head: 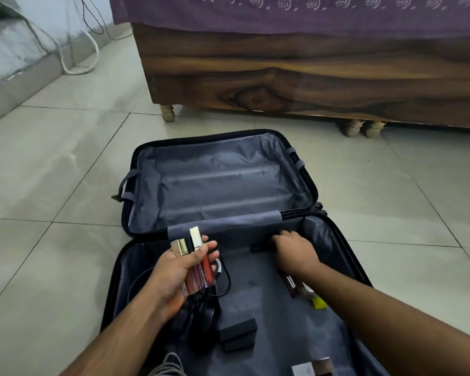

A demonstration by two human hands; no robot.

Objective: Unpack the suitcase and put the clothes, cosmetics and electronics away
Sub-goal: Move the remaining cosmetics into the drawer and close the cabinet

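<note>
A black suitcase (pixel 136 169) with grey lining lies open on the tiled floor. My left hand (pixel 171 275) holds several lip gloss tubes (pixel 201 267) with gold caps over the near half. My right hand (pixel 293 252) reaches down near the hinge and touches a small dark tube (pixel 259 247); whether it grips it I cannot tell. In the near half lie black cables (pixel 201 302), a black box (pixel 238 335), another gloss tube (pixel 292 284), a yellow item (pixel 318 302) and small cosmetic boxes (pixel 314 367). The far half is empty.
A wooden bed (pixel 310 77) with a purple patterned cover stands just behind the suitcase. White and black cords (pixel 92 50) trail along the floor at the far left by the wall. Open tiled floor lies left and right of the suitcase.
</note>
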